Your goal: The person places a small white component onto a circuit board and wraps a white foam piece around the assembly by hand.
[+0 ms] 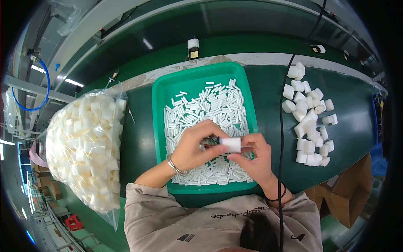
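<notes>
Over the green tray (pixel 158 126), my left hand (pixel 194 142) is closed round a small device, its dark electronic part against my fingers and a white cylinder (pixel 231 145) sticking out to the right. My right hand (pixel 257 156) meets the cylinder's right end with thumb and fingers pinched. Something thin and pale shows there between the fingers, blurred and too small to name. Beneath both hands, the tray holds a loose heap of many short white tubes (pixel 214 103).
A clear bag (pixel 86 143) full of white cylindrical plugs stands left. More plugs (pixel 310 126) lie loose on the right. A black cable (pixel 282 109) hangs down in front of the table. Behind, a conveyor (pixel 252 42) carries a similar device (pixel 193 48). A cardboard box (pixel 346 191) is lower right.
</notes>
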Demonstrator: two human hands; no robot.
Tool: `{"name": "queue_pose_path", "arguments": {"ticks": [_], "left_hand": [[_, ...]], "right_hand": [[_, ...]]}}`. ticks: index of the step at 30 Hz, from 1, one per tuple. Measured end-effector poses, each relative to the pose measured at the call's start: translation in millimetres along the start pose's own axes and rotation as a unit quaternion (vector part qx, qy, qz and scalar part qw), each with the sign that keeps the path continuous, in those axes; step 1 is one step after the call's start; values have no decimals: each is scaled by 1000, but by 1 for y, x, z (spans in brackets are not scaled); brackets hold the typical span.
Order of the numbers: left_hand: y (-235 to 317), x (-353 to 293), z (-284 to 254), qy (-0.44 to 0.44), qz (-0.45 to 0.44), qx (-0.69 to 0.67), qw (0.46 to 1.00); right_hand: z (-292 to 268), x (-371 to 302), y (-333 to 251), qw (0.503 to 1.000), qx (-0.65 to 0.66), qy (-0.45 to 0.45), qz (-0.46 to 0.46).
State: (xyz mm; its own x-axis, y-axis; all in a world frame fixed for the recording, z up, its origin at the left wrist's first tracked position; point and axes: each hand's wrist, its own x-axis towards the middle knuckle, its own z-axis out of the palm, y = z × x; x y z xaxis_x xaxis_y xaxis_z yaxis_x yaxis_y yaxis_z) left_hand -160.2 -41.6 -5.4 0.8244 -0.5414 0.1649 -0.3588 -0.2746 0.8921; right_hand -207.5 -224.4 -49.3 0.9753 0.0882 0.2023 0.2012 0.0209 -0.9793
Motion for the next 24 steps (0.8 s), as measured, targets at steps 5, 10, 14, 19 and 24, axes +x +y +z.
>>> {"name": "queue_pose_path", "arguments": {"ticks": [5, 10, 14, 19, 24], "left_hand": [[-76, 37, -94, 320, -143, -63, 935], [-197, 35, -285, 580, -218, -196, 760], [-235, 25, -334, 656, -230, -137, 706], [-294, -36, -411, 604, -201, 317, 703], [-220, 36, -281, 251, -406, 639, 603]], "right_hand": [[6, 6, -8, 989, -119, -83, 19], [6, 1, -4, 944, -291, -121, -103], [3, 4, 0, 934, -326, -104, -102], [8, 6, -6, 920, -341, -162, -108], [3, 4, 4, 910, -378, -151, -76]]}}
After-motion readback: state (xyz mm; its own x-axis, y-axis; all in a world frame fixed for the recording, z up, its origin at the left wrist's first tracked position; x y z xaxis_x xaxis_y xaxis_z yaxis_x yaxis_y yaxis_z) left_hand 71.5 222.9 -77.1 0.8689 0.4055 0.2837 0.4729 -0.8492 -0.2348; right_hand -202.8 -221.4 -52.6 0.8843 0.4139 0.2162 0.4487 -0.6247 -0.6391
